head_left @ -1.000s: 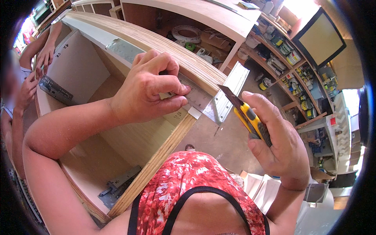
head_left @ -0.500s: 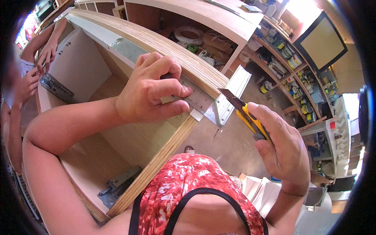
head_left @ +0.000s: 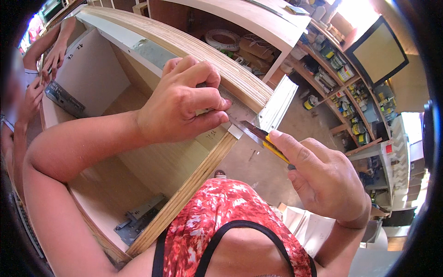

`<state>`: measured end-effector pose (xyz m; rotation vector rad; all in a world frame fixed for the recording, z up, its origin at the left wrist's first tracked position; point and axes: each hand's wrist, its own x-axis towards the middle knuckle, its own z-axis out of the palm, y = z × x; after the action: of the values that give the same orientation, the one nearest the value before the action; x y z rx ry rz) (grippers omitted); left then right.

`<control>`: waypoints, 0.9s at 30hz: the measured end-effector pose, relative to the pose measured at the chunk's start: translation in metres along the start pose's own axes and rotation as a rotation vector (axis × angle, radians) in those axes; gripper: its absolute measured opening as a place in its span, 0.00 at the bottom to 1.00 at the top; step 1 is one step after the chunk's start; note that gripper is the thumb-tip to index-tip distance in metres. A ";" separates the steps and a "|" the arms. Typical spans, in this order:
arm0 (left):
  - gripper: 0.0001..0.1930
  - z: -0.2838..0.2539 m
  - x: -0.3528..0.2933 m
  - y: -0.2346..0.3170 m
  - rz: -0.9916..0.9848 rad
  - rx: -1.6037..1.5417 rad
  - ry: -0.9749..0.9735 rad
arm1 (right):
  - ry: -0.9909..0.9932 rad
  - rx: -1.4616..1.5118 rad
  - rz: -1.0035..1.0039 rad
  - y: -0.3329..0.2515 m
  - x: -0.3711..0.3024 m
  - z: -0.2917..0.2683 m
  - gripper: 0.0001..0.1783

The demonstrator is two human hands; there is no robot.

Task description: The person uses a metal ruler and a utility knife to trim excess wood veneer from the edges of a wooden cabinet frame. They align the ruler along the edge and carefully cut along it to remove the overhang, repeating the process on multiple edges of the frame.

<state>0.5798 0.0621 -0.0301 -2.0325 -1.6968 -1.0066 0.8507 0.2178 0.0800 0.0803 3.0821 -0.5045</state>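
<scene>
My left hand [head_left: 187, 99] is closed, its curled fingers pressing on a metal ruler [head_left: 240, 110] at the corner of a wooden cabinet box. A white metal strip [head_left: 282, 100] lies at the ruler's end and juts out past the corner. In my right hand [head_left: 325, 177] is a yellow utility knife [head_left: 277, 150]. Its blade points left, close to the ruler and my left fingertips; whether it touches cannot be made out. Below the ruler runs the plywood edge [head_left: 189, 193] of the box.
Another person's hands [head_left: 54, 62] are at the far left, near a metal drawer slide [head_left: 64, 99]. More slide hardware [head_left: 140, 219] lies inside the box. Behind stands a white cabinet [head_left: 277, 27] holding a white coil [head_left: 223, 40]. Shelves with cans [head_left: 344, 74] line the right.
My right hand has swung the utility knife left and down, from over the white strip to beside the ruler near my left fingertips. My left hand has barely moved.
</scene>
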 end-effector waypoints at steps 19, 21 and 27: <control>0.11 0.006 -0.001 -0.005 0.038 0.016 0.036 | -0.097 -0.106 0.023 -0.015 0.011 -0.004 0.40; 0.11 0.006 -0.002 -0.006 0.040 0.019 0.036 | -0.077 -0.133 0.012 -0.015 0.009 -0.001 0.39; 0.11 0.008 -0.001 -0.009 0.051 0.014 0.037 | -0.107 -0.218 0.021 -0.016 0.008 0.006 0.37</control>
<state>0.5737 0.0688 -0.0378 -2.0249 -1.6201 -1.0070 0.8421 0.2008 0.0792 0.0789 3.0040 -0.1639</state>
